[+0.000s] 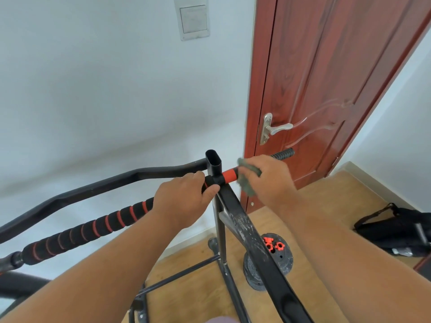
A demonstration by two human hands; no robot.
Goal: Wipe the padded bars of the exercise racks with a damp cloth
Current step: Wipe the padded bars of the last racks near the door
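Left hand (184, 199) wrapped round the padded bar (88, 231) at its upper end, thumb against the black joint below the open upright tube (213, 163) of the rack. Right hand (268, 178) closed on a grey-green cloth (248, 180), pressing it round the orange-padded stub (229, 176) just right of that tube. Behind: red door (326, 78), weight plates (272, 257) on wooden floor (314, 194), black bag (396, 231) far right.
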